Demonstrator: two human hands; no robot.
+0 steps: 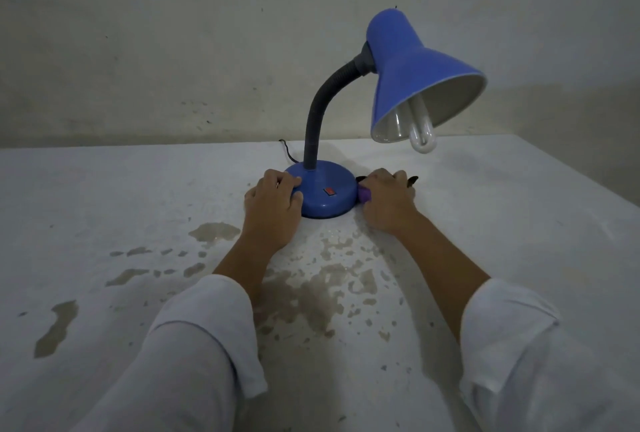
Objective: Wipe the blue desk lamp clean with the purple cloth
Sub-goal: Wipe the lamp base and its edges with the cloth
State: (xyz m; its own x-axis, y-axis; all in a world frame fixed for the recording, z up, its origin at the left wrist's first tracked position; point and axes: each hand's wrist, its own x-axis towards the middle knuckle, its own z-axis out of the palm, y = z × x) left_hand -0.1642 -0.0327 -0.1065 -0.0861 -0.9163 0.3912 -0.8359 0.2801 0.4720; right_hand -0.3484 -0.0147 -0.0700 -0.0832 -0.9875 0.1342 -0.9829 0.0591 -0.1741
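Note:
The blue desk lamp stands upright on the white table, its round base (325, 194) carrying a red switch. A grey flexible neck (320, 113) curves up to the blue shade (415, 75), which tilts right with a white bulb showing inside. My left hand (273, 203) grips the base's left edge, thumb on top. On the right side of the base, my right hand (388, 198) presses the purple cloth (364, 195) against the rim. Only a small purple corner of the cloth shows beside my fingers; dark edges poke out behind the hand.
The white table (104, 224) has patches of worn or chipped paint near me. The lamp's black cord (287, 151) runs off behind the base toward the stained wall. The table's right edge (581, 172) slants away at the right.

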